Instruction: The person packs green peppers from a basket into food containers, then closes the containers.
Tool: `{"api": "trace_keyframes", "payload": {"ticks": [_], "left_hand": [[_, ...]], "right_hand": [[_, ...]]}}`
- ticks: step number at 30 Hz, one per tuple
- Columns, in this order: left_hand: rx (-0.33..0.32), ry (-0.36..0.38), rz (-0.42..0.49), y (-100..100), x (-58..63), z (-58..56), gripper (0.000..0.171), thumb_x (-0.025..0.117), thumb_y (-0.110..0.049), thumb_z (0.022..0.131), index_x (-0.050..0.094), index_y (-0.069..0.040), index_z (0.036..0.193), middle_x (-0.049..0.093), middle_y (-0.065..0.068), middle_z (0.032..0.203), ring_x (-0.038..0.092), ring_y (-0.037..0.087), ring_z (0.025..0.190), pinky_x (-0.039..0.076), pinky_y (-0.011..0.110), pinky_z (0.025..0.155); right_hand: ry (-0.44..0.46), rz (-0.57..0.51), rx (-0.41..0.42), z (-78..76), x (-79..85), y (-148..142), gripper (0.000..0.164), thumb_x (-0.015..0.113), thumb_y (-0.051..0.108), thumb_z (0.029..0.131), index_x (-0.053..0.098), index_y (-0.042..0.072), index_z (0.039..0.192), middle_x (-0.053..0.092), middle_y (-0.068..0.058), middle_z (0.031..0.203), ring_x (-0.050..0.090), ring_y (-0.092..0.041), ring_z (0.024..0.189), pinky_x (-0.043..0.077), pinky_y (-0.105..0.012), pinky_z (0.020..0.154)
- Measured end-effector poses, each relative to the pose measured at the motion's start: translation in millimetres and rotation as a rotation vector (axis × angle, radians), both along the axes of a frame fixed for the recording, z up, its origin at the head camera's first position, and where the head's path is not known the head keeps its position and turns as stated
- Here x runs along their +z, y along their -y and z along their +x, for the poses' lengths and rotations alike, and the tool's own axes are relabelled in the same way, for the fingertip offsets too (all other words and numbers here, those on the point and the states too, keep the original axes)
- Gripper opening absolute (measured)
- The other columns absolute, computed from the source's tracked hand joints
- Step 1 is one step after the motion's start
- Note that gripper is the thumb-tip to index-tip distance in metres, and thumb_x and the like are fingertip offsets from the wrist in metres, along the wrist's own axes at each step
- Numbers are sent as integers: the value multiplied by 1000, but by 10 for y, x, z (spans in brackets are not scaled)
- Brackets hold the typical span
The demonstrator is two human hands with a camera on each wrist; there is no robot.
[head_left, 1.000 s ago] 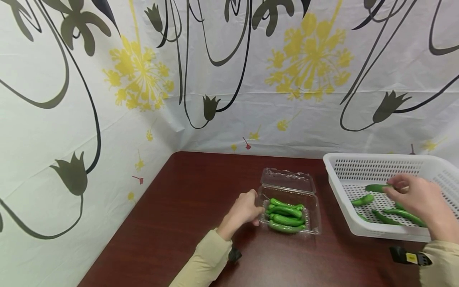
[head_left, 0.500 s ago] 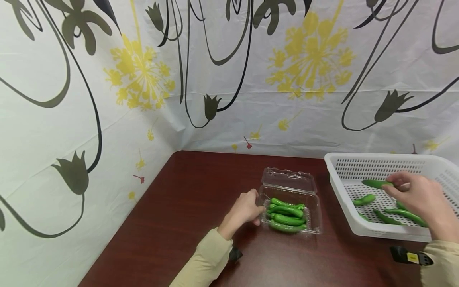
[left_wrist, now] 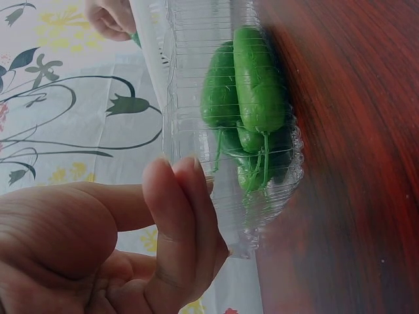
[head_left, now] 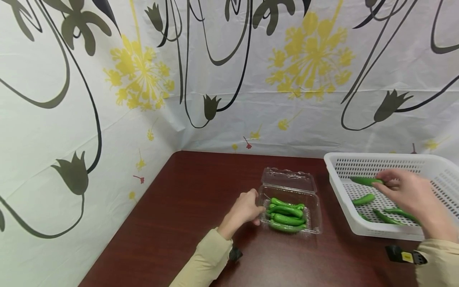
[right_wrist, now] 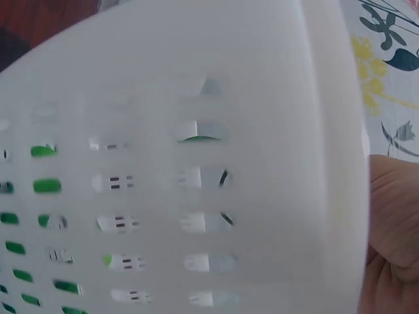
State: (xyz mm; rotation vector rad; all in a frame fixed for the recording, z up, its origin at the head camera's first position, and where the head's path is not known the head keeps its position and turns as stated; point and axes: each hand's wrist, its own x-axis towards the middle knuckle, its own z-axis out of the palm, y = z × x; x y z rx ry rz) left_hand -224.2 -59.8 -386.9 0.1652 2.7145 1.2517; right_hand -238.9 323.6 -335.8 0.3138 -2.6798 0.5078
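Observation:
A clear plastic clamshell box (head_left: 312, 213) stands on the table with its lid tipped back. Several green chili peppers (head_left: 287, 219) lie side by side in it. My left hand (head_left: 244, 207) pinches the box's left rim; in the left wrist view, the fingers (left_wrist: 177, 216) bend at the clear edge. Over the white basket, my right hand (head_left: 410, 195) holds a green chili pepper (head_left: 363, 181) by one end, its free end pointing left. In the right wrist view, the basket wall (right_wrist: 275, 163) hides most of that hand and the pepper.
The white perforated basket (head_left: 340, 199) stands on the right of the dark red table (head_left: 172, 223), with several more peppers (head_left: 364, 199) on its floor. A patterned sheet (head_left: 229, 79) hangs behind and to the left.
My right hand has lifted the pepper slightly and moved it left and back over the basket. The left hand and the clamshell box have stayed put.

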Motion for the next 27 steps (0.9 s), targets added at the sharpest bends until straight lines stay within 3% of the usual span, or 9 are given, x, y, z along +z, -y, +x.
{"api": "trace_keyframes", "payload": {"ticks": [16, 27], "left_hand": [[-6, 6, 6, 9, 0, 3, 24, 68, -9, 81, 51, -1, 96, 55, 5, 63, 56, 12, 37, 47, 23, 43], [-11, -8, -17, 8, 12, 10, 26, 69, -10, 81, 51, -1, 98, 55, 5, 63, 56, 11, 36, 47, 20, 46]], "right_hand": [[-2, -33, 110, -18, -5, 138, 22, 72, 18, 79, 63, 5, 94, 65, -17, 85, 64, -38, 73, 44, -54, 65], [5, -22, 101, -28, -5, 188, 23, 71, 20, 80, 63, 4, 95, 65, -19, 86, 64, -38, 74, 43, -55, 66]]}}
